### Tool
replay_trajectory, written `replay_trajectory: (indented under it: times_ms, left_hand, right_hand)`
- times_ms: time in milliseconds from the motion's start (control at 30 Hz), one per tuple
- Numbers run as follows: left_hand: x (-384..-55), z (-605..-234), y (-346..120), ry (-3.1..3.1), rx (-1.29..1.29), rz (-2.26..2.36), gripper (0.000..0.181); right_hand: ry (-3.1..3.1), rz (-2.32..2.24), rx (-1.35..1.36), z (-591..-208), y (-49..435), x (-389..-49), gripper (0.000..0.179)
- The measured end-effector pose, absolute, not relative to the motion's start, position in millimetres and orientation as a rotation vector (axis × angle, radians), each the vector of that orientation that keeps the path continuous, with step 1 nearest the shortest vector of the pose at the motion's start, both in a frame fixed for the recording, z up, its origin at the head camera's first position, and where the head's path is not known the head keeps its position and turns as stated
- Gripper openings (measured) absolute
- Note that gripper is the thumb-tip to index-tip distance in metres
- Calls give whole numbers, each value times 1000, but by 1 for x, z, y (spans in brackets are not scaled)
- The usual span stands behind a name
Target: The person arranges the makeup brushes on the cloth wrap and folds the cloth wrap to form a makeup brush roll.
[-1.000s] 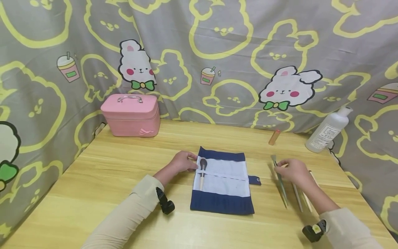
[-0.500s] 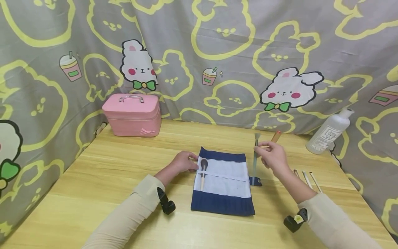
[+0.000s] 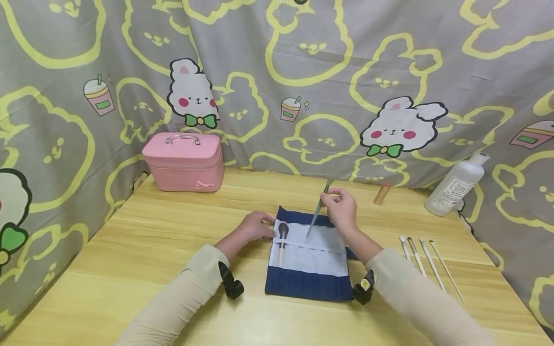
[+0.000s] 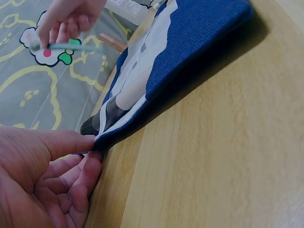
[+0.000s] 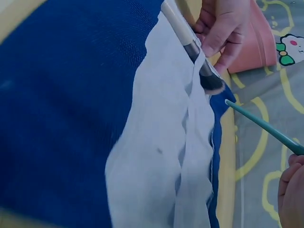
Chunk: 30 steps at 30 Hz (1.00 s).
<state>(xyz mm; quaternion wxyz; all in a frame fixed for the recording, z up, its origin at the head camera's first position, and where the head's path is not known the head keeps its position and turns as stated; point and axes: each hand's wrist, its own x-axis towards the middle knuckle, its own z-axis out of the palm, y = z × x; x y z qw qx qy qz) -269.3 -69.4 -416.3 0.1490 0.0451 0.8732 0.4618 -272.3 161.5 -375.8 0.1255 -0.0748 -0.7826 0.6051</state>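
Observation:
A dark blue fabric brush roll (image 3: 309, 284) lies unfolded on the table, its white lining facing up. One fluffy makeup brush (image 3: 283, 231) is tucked under the elastic at its left side. My left hand (image 3: 256, 226) pinches the roll's left edge between thumb and fingers, beside that brush's bristles in the left wrist view. Held up over the roll's upper part, a slim green makeup brush (image 3: 318, 210) is pinched in my right hand (image 3: 341, 208). Its bristles point up and away, and the handle tip slants down toward the lining, as the green handle (image 5: 266, 124) shows in the right wrist view.
Several slim brushes (image 3: 432, 264) lie side by side on the table (image 3: 484, 283) at the right. A pink case (image 3: 183, 163) stands at the back left. Toward the back right are a small orange-brown tube (image 3: 382, 194) and a white bottle (image 3: 458, 185). A patterned curtain (image 3: 251, 57) hangs behind.
My right hand has lifted the green brush from beside the others and carried it left over the brush roll. The left hand keeps its place at the roll's edge.

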Motion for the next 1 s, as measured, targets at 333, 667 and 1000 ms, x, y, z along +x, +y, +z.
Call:
replay_trajectory:
  times_ms: [333, 667, 1000]
  left_hand:
    - [-269, -417, -69, 2502, 133, 1332, 39]
    - [-269, -416, -69, 2504, 122, 1328, 37]
    - [-270, -417, -69, 2523, 121, 1311, 37]
  right_hand:
    - [-2401, 1539, -285, -399, 140, -289, 19]
    - [-2620, 1478, -325, -417, 132, -289, 18]
    - [-2763, 1474, -288, -419, 128, -278, 17]
